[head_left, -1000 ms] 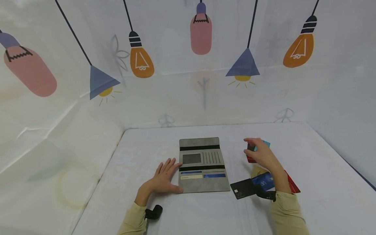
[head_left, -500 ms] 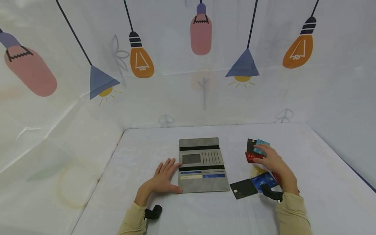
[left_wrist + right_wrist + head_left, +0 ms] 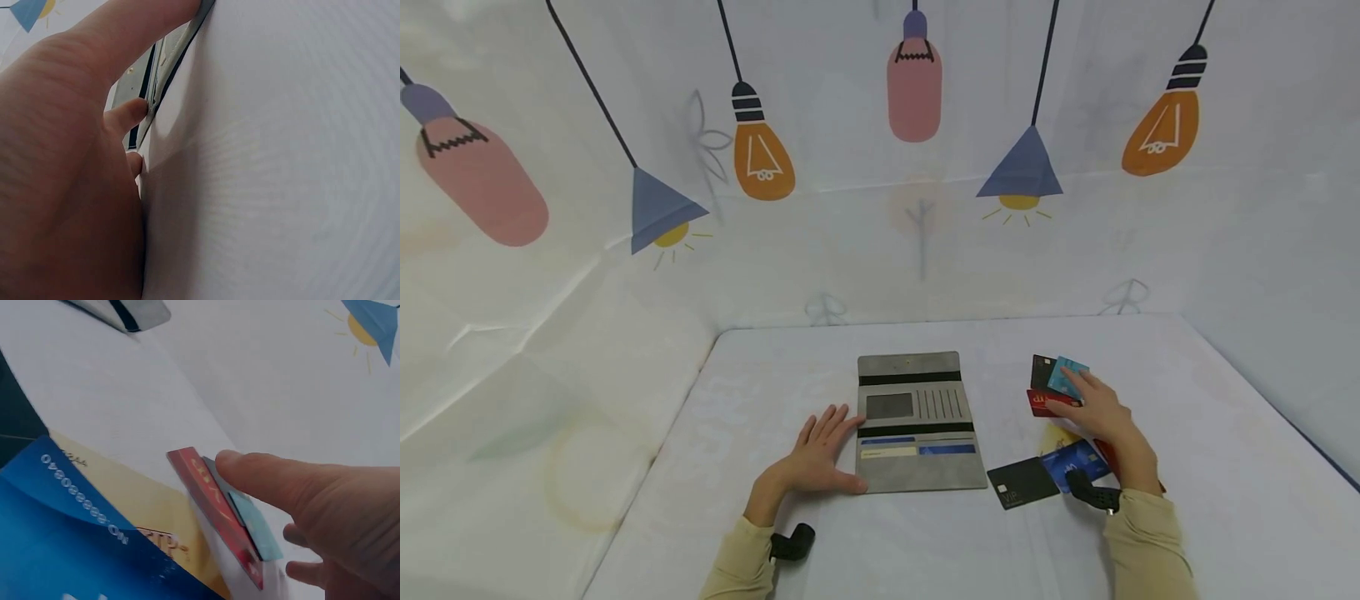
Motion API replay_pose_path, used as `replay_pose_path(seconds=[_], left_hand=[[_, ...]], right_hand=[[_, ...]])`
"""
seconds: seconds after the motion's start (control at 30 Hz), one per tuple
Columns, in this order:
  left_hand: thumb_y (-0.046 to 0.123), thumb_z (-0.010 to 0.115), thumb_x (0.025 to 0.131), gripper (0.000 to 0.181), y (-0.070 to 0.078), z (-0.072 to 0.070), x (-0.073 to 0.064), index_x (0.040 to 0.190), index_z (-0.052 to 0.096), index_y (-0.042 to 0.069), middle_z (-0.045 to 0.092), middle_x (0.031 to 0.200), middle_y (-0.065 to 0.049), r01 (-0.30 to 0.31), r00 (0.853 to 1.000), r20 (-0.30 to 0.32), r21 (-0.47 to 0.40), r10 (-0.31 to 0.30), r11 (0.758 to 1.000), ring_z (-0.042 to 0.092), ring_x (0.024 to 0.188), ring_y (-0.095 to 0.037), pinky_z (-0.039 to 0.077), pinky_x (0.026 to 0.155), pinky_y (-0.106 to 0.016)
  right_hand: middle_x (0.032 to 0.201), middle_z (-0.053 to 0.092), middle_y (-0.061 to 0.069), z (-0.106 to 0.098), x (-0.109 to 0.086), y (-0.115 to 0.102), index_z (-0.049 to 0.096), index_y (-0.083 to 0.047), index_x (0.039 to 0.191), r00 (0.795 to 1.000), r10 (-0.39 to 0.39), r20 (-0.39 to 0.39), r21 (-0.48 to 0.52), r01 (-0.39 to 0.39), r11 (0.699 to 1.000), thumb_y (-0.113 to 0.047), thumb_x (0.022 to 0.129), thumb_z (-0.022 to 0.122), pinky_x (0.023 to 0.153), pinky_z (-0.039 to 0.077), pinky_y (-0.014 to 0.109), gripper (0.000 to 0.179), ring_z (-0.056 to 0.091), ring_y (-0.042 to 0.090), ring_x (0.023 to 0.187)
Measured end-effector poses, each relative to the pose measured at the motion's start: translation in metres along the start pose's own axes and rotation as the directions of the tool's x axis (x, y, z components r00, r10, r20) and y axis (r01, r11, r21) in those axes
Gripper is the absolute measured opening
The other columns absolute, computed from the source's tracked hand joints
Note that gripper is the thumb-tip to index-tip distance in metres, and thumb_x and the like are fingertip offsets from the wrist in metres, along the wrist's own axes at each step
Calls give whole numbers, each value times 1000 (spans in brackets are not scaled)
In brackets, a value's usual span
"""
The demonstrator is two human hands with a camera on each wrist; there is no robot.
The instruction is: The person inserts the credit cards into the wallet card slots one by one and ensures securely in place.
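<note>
An opened-out grey wallet (image 3: 921,477) lies on the table with several cards in its lower slots. My left hand (image 3: 816,458) rests flat with fingers spread at its left edge, thumb and fingertips touching the edge. To the right, my right hand (image 3: 1103,415) is over a small group of cards, its fingertips on a light blue card (image 3: 1064,375) and its thumb over a red VIP card (image 3: 1040,403). A dark card (image 3: 1041,368) lies partly under the light blue one. In the right wrist view the thumb stretches out straight above the red card (image 3: 215,509).
Nearer the front, a black VIP card (image 3: 1022,483), a blue card (image 3: 1072,462) and a gold card (image 3: 1055,435) overlap. Another red card (image 3: 1106,452) shows partly beneath my right wrist. A white wall sheet printed with lamps (image 3: 913,92) rises behind the table.
My right hand has moved right and come down onto the light blue and red cards, uncovering the dark card. The left hand and wallet have stayed put.
</note>
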State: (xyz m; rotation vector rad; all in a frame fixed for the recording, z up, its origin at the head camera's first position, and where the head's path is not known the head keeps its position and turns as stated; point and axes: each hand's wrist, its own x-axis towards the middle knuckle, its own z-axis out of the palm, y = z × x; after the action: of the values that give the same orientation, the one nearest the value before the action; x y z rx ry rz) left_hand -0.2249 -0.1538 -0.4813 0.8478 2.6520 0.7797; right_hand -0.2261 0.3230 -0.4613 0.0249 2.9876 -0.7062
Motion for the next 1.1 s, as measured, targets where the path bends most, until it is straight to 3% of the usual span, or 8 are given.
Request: replay_pose_path(seconds=[0.17,0.43,0.63,0.77,0.93,1.1], left_hand=[[56,76,77,100,0,0,1,154,30,12,11,164,-22,4,1000,0,15,-4,1000,0,151,-40,-3,117,-61],[56,77,76,100,-1,0,3,156,29,17,10,165,-17,46,999,17,51,-47,998,0,152,-37,-2,118,-60],[56,77,76,100,-3,2,3,156,30,18,9,165,-16,53,998,15,54,-54,997,1,152,-36,-1,118,-60],[55,77,76,100,-3,3,3,155,30,17,10,165,-18,46,999,9,45,-47,998,1,152,-37,-2,118,-60],[55,77,77,100,-3,3,3,155,29,16,9,165,-18,43,999,10,46,-44,998,0,152,-38,-1,118,-61],[54,77,77,99,-1,1,3,155,29,17,9,165,-18,44,999,14,42,-45,998,0,152,-37,-2,118,-60]], right_hand=[[150,21,41,4,0,-4,37,2,148,999,0,33,-8,1,1000,-53,93,58,97,22,82,81,18,65,134],[136,43,43,5,2,-16,61,7,126,992,-130,3,-12,130,992,-34,92,66,99,36,71,54,38,63,125],[134,48,38,7,4,-23,69,3,116,985,-165,53,17,164,986,-29,92,67,99,37,69,41,42,60,124],[127,52,37,11,7,-25,69,2,113,985,-173,0,19,173,985,-28,90,69,96,41,67,38,48,57,117],[132,39,43,14,10,-27,50,11,132,996,-54,-64,53,58,997,-35,91,66,98,38,70,63,41,58,119],[137,23,48,16,10,-29,25,23,141,993,113,-23,42,-111,993,-48,90,64,104,29,72,96,26,63,124]])
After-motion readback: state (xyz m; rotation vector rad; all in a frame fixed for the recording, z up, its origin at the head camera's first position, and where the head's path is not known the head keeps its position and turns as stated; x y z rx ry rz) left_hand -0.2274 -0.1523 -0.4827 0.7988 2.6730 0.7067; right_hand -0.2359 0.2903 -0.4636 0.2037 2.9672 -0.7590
